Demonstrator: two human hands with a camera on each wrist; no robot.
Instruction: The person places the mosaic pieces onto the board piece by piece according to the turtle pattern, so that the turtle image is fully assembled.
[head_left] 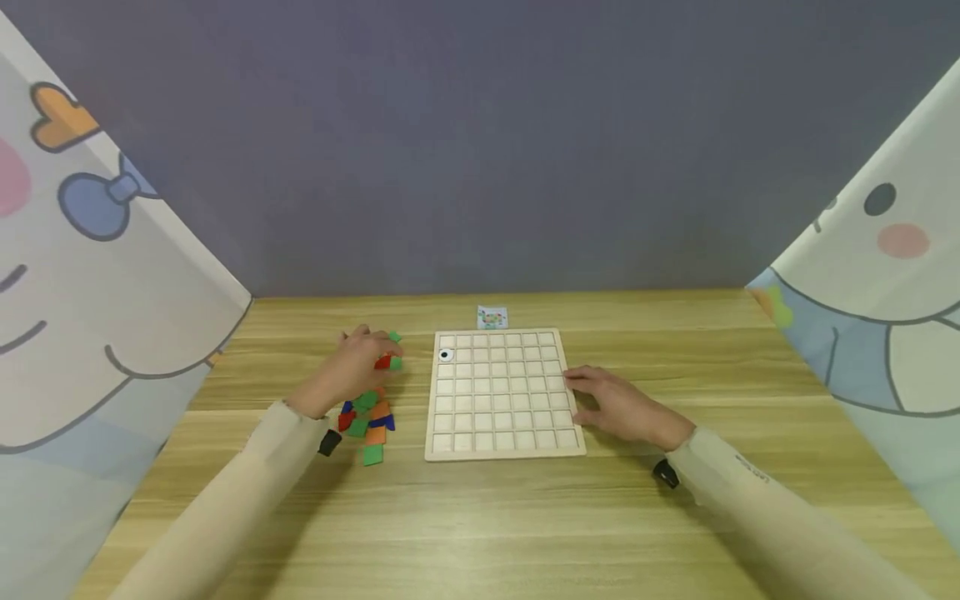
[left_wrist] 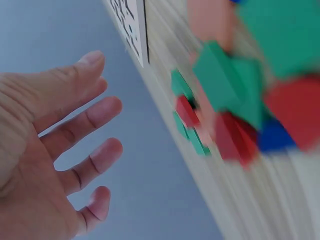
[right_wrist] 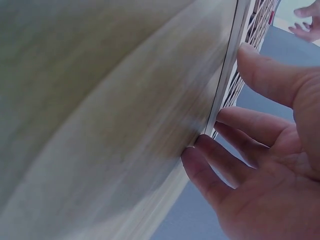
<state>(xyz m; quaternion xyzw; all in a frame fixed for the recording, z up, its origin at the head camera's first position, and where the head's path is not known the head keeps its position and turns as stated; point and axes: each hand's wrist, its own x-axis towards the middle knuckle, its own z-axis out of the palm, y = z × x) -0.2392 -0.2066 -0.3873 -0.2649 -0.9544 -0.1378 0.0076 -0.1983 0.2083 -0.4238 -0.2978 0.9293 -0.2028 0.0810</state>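
Over the loose pile of coloured pieces [head_left: 366, 402] on the left hovers my left hand [head_left: 357, 362], fingers apart and bent a little, with nothing held in the left wrist view. Green, red, orange and blue flat pieces lie below it, among them a green piece [left_wrist: 218, 75] and a red piece [left_wrist: 187, 111]. A pale square grid board [head_left: 504, 396] lies flat in the middle. One round eye piece [head_left: 446, 355] sits near its upper left corner. My right hand [head_left: 618, 403] touches the board's right edge with loosely extended fingers [right_wrist: 250, 125].
A small picture card [head_left: 492, 317] lies just behind the board. At the back of the wooden table [head_left: 495, 533] stands a dark grey panel [head_left: 495, 150]. Cartoon-printed cloths hang on both sides. One green piece [head_left: 372, 455] lies at the pile's near end.
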